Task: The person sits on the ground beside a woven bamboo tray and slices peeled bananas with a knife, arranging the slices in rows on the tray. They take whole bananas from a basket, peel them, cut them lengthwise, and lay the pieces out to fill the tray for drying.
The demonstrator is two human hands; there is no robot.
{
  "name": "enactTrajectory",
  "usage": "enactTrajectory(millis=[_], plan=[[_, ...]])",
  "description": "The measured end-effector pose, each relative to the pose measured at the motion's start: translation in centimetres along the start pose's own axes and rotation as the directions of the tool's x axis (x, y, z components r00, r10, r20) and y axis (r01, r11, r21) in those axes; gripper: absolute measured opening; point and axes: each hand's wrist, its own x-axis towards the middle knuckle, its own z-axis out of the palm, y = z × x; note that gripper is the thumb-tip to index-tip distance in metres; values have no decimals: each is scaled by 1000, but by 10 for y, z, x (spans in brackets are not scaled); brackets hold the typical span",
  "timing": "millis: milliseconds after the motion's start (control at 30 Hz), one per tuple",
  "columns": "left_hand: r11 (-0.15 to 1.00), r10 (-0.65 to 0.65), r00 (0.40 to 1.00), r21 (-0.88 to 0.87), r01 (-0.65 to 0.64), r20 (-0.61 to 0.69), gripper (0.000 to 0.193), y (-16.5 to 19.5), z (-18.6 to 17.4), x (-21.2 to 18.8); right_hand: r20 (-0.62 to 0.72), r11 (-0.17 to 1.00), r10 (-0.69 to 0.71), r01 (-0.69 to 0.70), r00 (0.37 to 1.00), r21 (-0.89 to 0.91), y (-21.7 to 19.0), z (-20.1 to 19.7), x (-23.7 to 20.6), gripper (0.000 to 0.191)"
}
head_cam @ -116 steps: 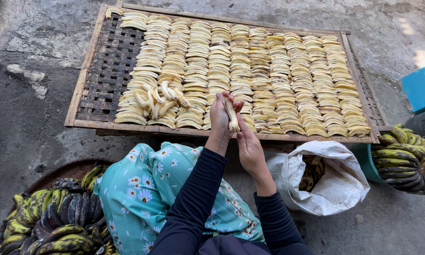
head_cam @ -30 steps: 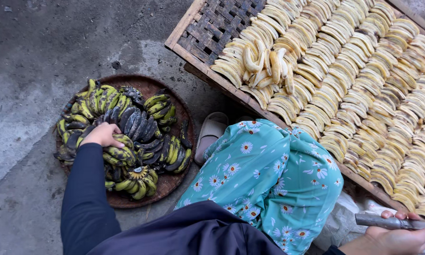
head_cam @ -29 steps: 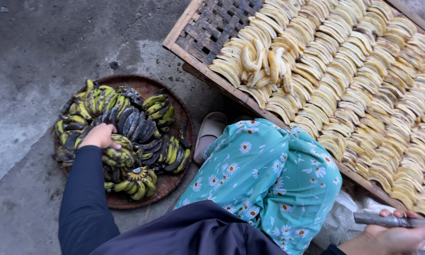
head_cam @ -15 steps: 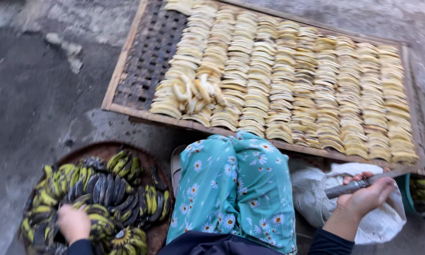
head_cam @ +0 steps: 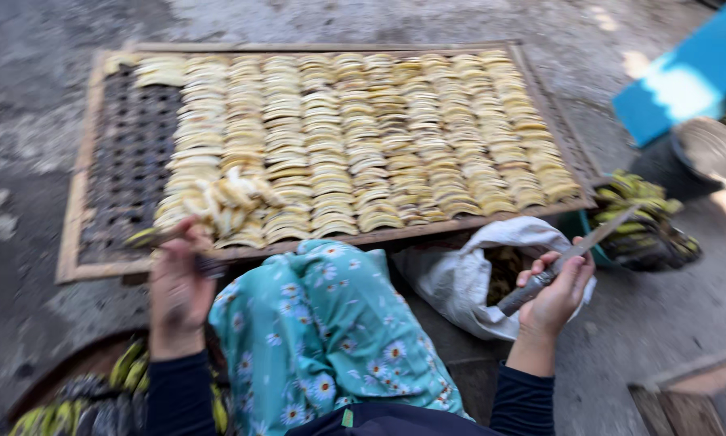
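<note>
Half a second ago the left hand (head_cam: 177, 295) lay low on the pile of dark green and yellow bananas (head_cam: 117, 400) in the round basin at lower left; now it is raised in front of the near edge of the drying rack (head_cam: 80, 202), and the view has swung so that the whole rack shows again, blurred by motion. The rack is a wide rectangular wooden frame over a dark lattice mesh, its left strip bare, the rest covered in neat rows of pale yellow peeled banana slices (head_cam: 363, 145), curved and flat, with a loose heap of them at the near left. Below it the person's knees are draped in turquoise cloth (head_cam: 323, 331) printed with small white flowers (soft and creased). To the right sits a crumpled white sack (head_cam: 460, 274), open at the top, and beyond it another bunch of green bananas (head_cam: 642, 218) beside a blue box (head_cam: 686, 77) on the rough grey concrete floor. The left hand's fingers are curled closed around a small dark thing, too blurred to tell what. The right hand (head_cam: 553, 291) is closed in a fist on the dark handle of a knife (head_cam: 569, 258), whose thin grey blade slants up and to the right, above the sack.
</note>
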Motion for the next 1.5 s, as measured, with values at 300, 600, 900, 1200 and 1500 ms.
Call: enactTrajectory(millis=[300,600,900,1200,1500], plan=[[729,-422,708,677,-107,566,39,-269,284,39,22,953,-111,113,994,-280,-56,-20,-36,50],[440,-147,680,663,-606,719,38,-355,294,-3,244,670,-124,263,962,-694,-38,-6,-18,58],[447,-60,606,564,-694,793,36,-365,265,0,151,728,-137,203,979,-655,-3,-2,-12,34],[692,-85,604,483,-536,793,40,-378,258,11,174,824,452,-485,875,293,9,-49,15,46],[993,-10,956,112,-23,293,43,-346,259,68,130,461,741,-640,658,615,55,-126,8,58]])
